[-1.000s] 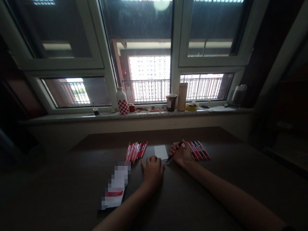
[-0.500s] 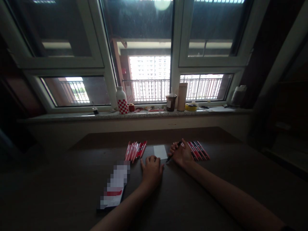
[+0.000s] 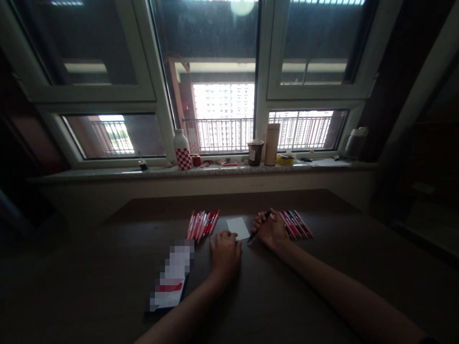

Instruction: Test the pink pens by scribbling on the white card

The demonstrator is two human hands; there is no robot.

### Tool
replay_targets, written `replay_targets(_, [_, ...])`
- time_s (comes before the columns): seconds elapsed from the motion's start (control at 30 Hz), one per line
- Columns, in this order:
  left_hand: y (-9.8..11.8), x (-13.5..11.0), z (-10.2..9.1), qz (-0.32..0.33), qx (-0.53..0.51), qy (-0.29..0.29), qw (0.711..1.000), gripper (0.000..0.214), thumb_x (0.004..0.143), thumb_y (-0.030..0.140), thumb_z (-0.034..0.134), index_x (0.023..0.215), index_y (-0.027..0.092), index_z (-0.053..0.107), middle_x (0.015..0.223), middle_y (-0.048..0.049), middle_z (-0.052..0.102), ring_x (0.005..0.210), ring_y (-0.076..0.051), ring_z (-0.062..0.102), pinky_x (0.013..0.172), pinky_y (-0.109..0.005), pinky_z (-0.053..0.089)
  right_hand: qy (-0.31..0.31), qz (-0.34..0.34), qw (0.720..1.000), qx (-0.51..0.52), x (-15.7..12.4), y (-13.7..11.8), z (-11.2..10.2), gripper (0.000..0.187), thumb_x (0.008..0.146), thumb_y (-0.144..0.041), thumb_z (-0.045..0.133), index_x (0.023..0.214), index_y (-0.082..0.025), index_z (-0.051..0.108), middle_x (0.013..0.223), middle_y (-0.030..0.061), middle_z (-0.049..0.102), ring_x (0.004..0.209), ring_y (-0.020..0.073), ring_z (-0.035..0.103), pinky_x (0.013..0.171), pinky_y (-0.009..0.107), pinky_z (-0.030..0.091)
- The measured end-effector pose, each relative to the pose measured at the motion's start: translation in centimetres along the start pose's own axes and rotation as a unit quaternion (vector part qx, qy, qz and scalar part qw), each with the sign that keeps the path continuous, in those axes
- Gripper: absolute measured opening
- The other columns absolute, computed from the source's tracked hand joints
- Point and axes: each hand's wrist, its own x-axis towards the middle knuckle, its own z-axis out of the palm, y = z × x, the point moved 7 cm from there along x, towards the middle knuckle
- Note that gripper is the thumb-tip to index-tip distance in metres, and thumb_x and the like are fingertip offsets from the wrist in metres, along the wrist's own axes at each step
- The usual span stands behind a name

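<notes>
A small sheet of white paper (image 3: 236, 228) lies tilted on the dark table between my hands. My left hand (image 3: 225, 253) rests palm down with its fingers spread, the fingertips at the paper's near edge. In my right hand (image 3: 271, 232) is a dark pen (image 3: 253, 235), its tip pointing down and left beside the paper's right corner. Several red, pink and black pens (image 3: 202, 225) lie in a row left of the paper. Another row of pens (image 3: 296, 224) sits just right of my right hand, which partly covers it.
A phone-like slab with a blurred-out surface (image 3: 172, 277) lies on the table (image 3: 287, 301) left of my left forearm. Along the windowsill (image 3: 222, 170) stand a checkered bottle (image 3: 182, 150), a drink cup (image 3: 255, 154), a tan flask (image 3: 272, 145) and a yellow tape roll (image 3: 284, 160).
The paper has turned anticlockwise and shifted slightly left. My left hand has moved a little left with it, while my right hand with the pen has stayed almost still.
</notes>
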Motion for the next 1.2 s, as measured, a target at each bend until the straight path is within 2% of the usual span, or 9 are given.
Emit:
replay_targets(0.17, [-0.2,0.0,0.1,0.001,0.000,0.007,1.000,0.029,0.087,0.033,0.044,0.109,0.023,0.060,0.118,-0.0065,0.058,0.116,-0.024,0.044,0.106,-0.051,0.022,0.017,-0.004,1.000,0.011,0.4,-0.1,-0.5,0.033,0.079,-0.049,0.057,0.066,-0.019,0.051,0.060,-0.0011,0.048,0.054,0.0132,0.045,0.052,0.028,0.042])
replay_targets(0.27, [-0.1,-0.1,0.0,0.008,-0.004,0.007,1.000,0.027,0.087,0.032,0.044,0.105,0.023,0.062,0.115,-0.0055,0.060,0.114,-0.024,0.045,0.107,-0.051,0.019,0.046,-0.009,0.999,-0.005,0.7,0.2,-1.4,0.011,0.075,-0.025,0.067,0.073,-0.017,0.058,0.062,-0.0020,0.052,0.055,0.0111,0.047,0.052,0.025,0.043])
replay_targets(0.37, [0.0,-0.1,-0.1,0.007,-0.007,0.006,1.000,0.026,0.087,0.031,0.045,0.103,0.024,0.063,0.112,-0.0047,0.061,0.114,-0.023,0.045,0.108,-0.051,0.018,0.065,-0.028,0.997,-0.038,1.0,0.4,-2.1,0.013,0.069,-0.014,0.071,0.080,-0.017,0.064,0.065,-0.0025,0.056,0.056,0.0106,0.050,0.052,0.024,0.046])
replay_targets(0.53, [0.0,-0.1,-0.2,0.002,-0.013,-0.007,1.000,0.026,0.087,0.031,0.043,0.102,0.024,0.063,0.109,-0.0052,0.062,0.111,-0.023,0.046,0.107,-0.051,0.018,0.079,-0.092,0.988,-0.096,0.6,-0.1,-1.9,0.016,0.067,-0.020,0.078,0.077,-0.018,0.066,0.070,-0.0026,0.059,0.062,0.0103,0.053,0.067,0.032,0.056])
replay_targets(0.77, [-0.2,0.0,-0.1,-0.011,-0.002,-0.018,1.000,0.026,0.086,0.031,0.044,0.105,0.025,0.061,0.112,-0.0050,0.060,0.112,-0.021,0.047,0.106,-0.047,0.020,0.088,-0.152,0.968,-0.180,0.2,-1.0,-1.5,0.023,0.062,-0.029,0.082,0.075,-0.019,0.067,0.085,0.0009,0.065,0.078,0.0149,0.060,0.070,0.033,0.059])
replay_targets(0.87, [-0.4,0.0,0.1,-0.020,0.004,-0.013,1.000,0.028,0.085,0.032,0.046,0.109,0.026,0.060,0.118,-0.0058,0.057,0.115,-0.023,0.045,0.106,-0.048,0.021,0.083,-0.169,0.954,-0.233,0.2,-0.9,-1.6,0.023,0.064,-0.031,0.080,0.081,-0.019,0.069,0.089,0.0029,0.068,0.085,0.0164,0.062,0.074,0.031,0.057])
replay_targets(1.0, [-0.3,0.0,0.0,-0.008,-0.006,-0.005,1.000,0.025,0.086,0.031,0.045,0.103,0.025,0.061,0.114,-0.0052,0.060,0.115,-0.023,0.044,0.106,-0.049,0.020,0.063,-0.174,0.923,-0.338,0.1,-0.8,-1.5,0.024,0.070,-0.033,0.075,0.090,-0.020,0.071,0.091,0.0040,0.069,0.084,0.0169,0.063,0.076,0.031,0.052])
replay_targets(1.2, [-0.1,0.0,-0.1,0.000,-0.023,-0.018,1.000,0.023,0.086,0.029,0.045,0.099,0.026,0.063,0.109,-0.0039,0.062,0.113,-0.022,0.045,0.106,-0.050,0.018,0.050,-0.240,0.858,-0.451,-0.7,-1.9,-0.3,0.014,0.064,-0.023,0.078,0.076,-0.022,0.071,0.076,0.0012,0.067,0.075,0.0171,0.059,0.069,0.028,0.044])
